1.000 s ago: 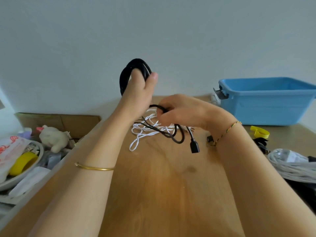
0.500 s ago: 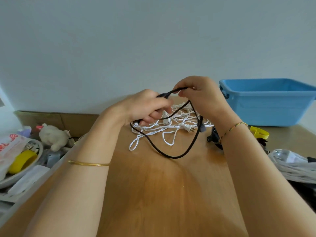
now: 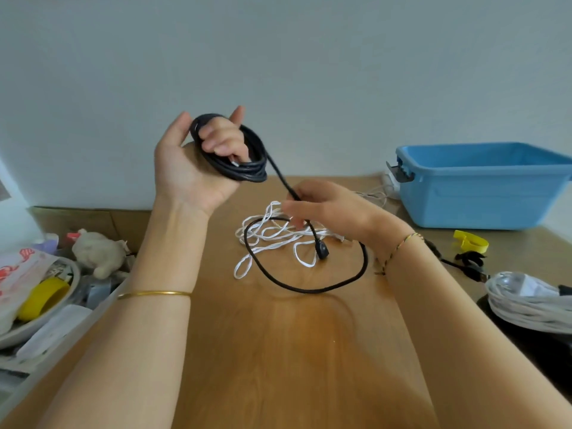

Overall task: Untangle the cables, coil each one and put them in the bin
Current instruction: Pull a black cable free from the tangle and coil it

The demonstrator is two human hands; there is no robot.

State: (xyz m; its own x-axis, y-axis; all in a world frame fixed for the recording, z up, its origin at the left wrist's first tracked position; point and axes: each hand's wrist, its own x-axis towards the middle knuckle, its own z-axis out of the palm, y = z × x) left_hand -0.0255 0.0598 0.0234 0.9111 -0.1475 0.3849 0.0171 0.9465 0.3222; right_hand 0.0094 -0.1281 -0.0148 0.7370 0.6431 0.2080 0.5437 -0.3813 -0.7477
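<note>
At upper centre the left hand (image 3: 192, 168) curls its fingers through a coil of thin black cable (image 3: 247, 170), while the right hand (image 3: 328, 209) pinches its seemingly limp, light tail above the wooden bench (image 3: 278, 351), probably best regripped nearer the plug (image 3: 322, 250).

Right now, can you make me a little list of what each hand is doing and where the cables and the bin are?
left hand: raised, grips the coiled part of the black cable
right hand: pinches the same cable's loose part
loose part: one big loop lying on the table, plug just below the right hand
white cable: tangled heap on the table, not coiled
blue bin: back right on the table, inside mostly hidden
</note>
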